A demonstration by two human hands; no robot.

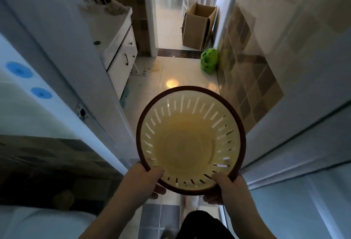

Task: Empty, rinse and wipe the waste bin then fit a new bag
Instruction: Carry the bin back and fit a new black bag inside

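I hold a round cream waste bin with slotted walls and a dark brown rim, upright and in front of me above the tiled floor. Its inside is bare, with no bag and no rubbish showing. My left hand grips the near left part of the rim, thumb inside. My right hand grips the near right part of the rim, thumb inside too.
I stand in a narrow doorway between white door frames. A white vanity cabinet with a sink stands at the left. A green bag lies on the floor by the right tiled wall. A cardboard box stands beyond the far threshold.
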